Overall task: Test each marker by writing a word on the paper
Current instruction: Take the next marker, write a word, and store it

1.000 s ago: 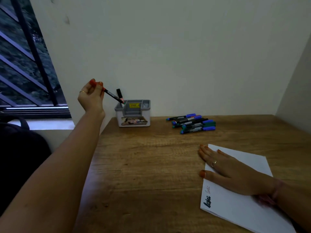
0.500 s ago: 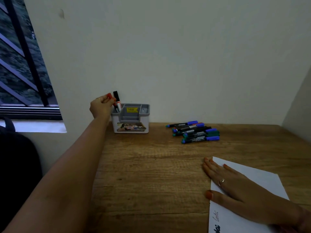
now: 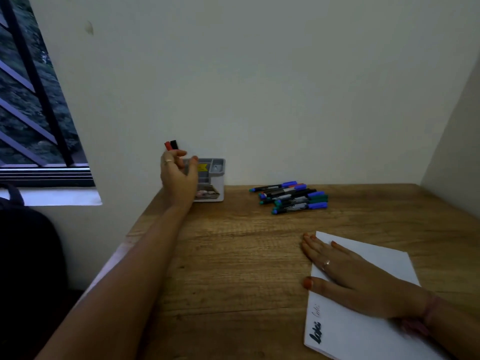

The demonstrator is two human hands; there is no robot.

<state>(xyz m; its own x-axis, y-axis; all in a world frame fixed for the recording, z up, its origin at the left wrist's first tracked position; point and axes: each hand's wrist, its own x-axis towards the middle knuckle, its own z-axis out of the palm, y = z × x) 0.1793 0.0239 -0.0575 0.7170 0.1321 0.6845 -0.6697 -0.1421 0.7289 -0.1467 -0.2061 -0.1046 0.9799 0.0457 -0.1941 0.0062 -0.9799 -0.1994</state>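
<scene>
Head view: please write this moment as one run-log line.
left hand: open, by organizer | right hand: flat on paper | loose markers: on desk

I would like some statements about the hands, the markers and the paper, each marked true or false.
1. The right hand lies flat on the paper. True.
2. The paper is blank. False: two words are written near its left edge.
3. The loose markers lie on the table right of the holder. True.
4. The left hand grips a blue marker. False: its fingers are loose, holding nothing.
5. A red and a black marker stand in the holder. True.
</scene>
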